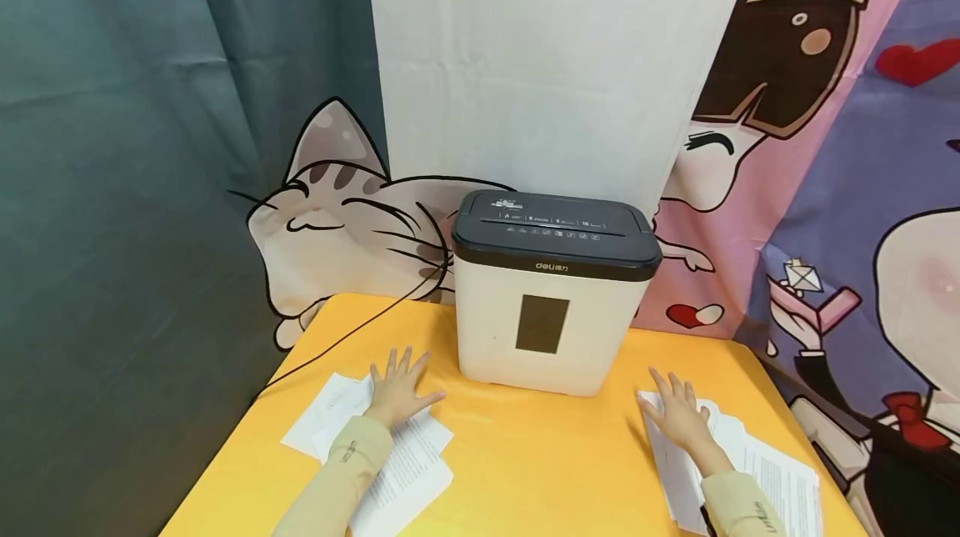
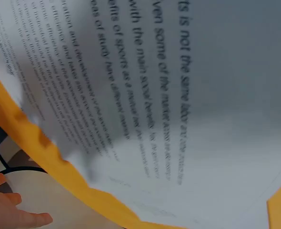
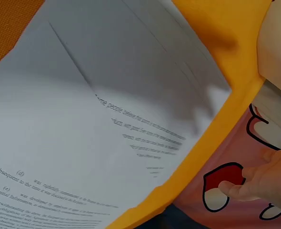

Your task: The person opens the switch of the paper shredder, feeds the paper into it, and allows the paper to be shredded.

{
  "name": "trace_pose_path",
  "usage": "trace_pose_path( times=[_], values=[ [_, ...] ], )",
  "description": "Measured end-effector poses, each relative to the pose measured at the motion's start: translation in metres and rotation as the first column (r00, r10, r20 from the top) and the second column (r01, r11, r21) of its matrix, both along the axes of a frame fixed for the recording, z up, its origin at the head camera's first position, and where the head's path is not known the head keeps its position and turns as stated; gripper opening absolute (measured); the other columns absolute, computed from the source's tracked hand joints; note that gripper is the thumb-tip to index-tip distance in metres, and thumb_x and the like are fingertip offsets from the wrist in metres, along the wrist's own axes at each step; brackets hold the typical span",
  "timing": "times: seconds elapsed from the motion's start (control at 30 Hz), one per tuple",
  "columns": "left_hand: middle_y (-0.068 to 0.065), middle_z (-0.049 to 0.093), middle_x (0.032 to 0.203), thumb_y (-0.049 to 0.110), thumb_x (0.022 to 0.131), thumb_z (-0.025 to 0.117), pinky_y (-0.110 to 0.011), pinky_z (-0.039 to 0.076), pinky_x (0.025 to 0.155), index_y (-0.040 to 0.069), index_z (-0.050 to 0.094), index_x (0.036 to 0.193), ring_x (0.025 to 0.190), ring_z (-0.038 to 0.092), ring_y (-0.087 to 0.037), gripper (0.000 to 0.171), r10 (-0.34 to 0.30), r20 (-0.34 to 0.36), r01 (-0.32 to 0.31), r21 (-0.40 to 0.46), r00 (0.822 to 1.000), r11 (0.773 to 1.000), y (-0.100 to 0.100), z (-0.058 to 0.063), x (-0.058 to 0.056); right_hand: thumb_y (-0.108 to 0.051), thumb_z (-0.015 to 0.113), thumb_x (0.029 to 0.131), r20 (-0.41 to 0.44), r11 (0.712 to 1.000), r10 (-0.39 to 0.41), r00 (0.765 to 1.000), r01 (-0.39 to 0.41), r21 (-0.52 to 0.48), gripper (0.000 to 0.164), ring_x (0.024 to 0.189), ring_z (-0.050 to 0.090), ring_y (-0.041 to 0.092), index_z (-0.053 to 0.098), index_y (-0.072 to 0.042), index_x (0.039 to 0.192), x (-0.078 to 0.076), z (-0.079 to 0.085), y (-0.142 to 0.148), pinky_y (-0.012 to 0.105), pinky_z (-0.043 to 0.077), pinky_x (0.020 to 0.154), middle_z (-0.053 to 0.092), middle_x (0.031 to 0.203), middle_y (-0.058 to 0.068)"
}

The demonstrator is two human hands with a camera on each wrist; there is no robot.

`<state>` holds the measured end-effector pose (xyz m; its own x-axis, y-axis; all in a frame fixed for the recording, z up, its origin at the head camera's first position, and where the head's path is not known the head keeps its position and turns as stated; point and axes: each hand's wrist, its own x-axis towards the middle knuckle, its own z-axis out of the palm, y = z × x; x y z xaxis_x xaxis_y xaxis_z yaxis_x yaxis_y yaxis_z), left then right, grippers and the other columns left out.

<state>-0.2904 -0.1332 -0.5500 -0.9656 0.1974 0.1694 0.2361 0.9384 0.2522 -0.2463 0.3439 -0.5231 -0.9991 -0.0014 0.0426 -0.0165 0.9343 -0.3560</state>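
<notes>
My left hand (image 1: 397,391), fingers spread, is over the upper part of the left stack of printed papers (image 1: 405,483). In the left wrist view, printed text covers part of the top sheet (image 2: 131,95), and the fingers (image 2: 16,214) show at the lower left corner. On the other side, my right hand (image 1: 678,416) is spread over the right stack of papers (image 1: 776,474), whose sheets lie fanned and overlapping. The right wrist view shows its top sheet (image 3: 83,129) with the hand's shadow across it. Both hands hold nothing.
A white paper shredder (image 1: 487,320) with a dark lid (image 1: 555,228) stands at the back middle of the yellow table (image 1: 525,470). A black cord (image 1: 352,328) runs from behind it over the left edge. Cartoon-printed curtains (image 1: 480,62) hang close behind.
</notes>
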Motion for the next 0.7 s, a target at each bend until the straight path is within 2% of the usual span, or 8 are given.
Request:
trace_pose_path(
  times=[0.17, 0.3, 0.37, 0.47, 0.57, 0.7],
  values=[
    [-0.017, 0.023, 0.144, 0.066, 0.073, 0.05, -0.071, 0.006, 0.094, 0.023, 0.029, 0.138, 0.132, 0.011, -0.043, 0.081, 0.004, -0.05, -0.003, 0.01, 0.999, 1.0, 0.002, 0.004, -0.002, -0.052, 0.044, 0.086, -0.085, 0.999, -0.001, 0.996, -0.001, -0.032, 0.076, 0.122, 0.014, 0.054, 0.005, -0.018, 0.142, -0.003, 0.005, -0.001, 0.076, 0.015, 0.079, 0.015, 0.138, 0.03],
    [-0.017, 0.024, 0.143, 0.066, 0.074, 0.047, -0.069, 0.009, 0.095, 0.022, 0.026, 0.139, 0.131, 0.014, -0.043, 0.081, 0.019, -0.048, -0.018, 0.015, 0.999, 1.0, 0.005, 0.014, -0.001, -0.046, 0.046, 0.087, -0.174, 0.997, -0.011, 0.985, -0.003, -0.082, 0.076, 0.122, 0.019, 0.051, -0.002, -0.023, 0.142, -0.008, 0.01, -0.006, 0.073, 0.02, 0.078, 0.017, 0.139, 0.028],
    [-0.017, 0.026, 0.142, 0.066, 0.076, 0.045, -0.068, 0.012, 0.096, 0.022, 0.024, 0.139, 0.13, 0.018, -0.042, 0.079, 0.027, -0.057, -0.026, 0.032, 0.998, 0.999, 0.007, 0.021, -0.002, -0.044, 0.046, 0.088, -0.229, 0.994, -0.014, 0.973, -0.011, -0.109, 0.075, 0.121, 0.023, 0.05, -0.001, -0.023, 0.142, -0.012, 0.017, -0.01, 0.071, 0.022, 0.077, 0.02, 0.139, 0.027],
    [-0.017, 0.033, 0.139, 0.062, 0.08, 0.044, -0.064, 0.024, 0.093, 0.02, 0.025, 0.139, 0.126, 0.029, -0.041, 0.075, 0.035, -0.109, -0.025, 0.09, 0.993, 0.996, 0.011, 0.035, -0.004, -0.042, 0.045, 0.089, -0.299, 0.99, -0.01, 0.954, -0.033, -0.139, 0.071, 0.119, 0.027, 0.049, 0.001, -0.023, 0.142, -0.016, 0.033, -0.016, 0.069, 0.024, 0.077, 0.024, 0.137, 0.026],
    [-0.016, 0.039, 0.135, 0.055, 0.083, 0.046, -0.059, 0.035, 0.089, 0.017, 0.028, 0.137, 0.12, 0.039, -0.038, 0.069, 0.026, -0.153, 0.003, 0.187, 0.988, 0.982, 0.014, 0.052, -0.008, -0.037, 0.047, 0.089, -0.351, 0.982, 0.007, 0.936, -0.072, -0.173, 0.07, 0.12, 0.029, 0.046, 0.003, -0.024, 0.142, -0.018, 0.053, -0.022, 0.069, 0.025, 0.078, 0.025, 0.138, 0.024],
    [-0.014, 0.042, 0.133, 0.046, 0.085, 0.05, -0.054, 0.039, 0.086, 0.016, 0.03, 0.136, 0.114, 0.045, -0.036, 0.063, 0.0, -0.199, 0.058, 0.284, 0.98, 0.957, 0.019, 0.079, -0.011, -0.031, 0.05, 0.089, -0.409, 0.961, 0.025, 0.912, -0.135, -0.243, 0.069, 0.121, 0.029, 0.044, 0.006, -0.026, 0.142, -0.018, 0.079, -0.03, 0.067, 0.025, 0.084, 0.025, 0.139, 0.023]
  ],
)
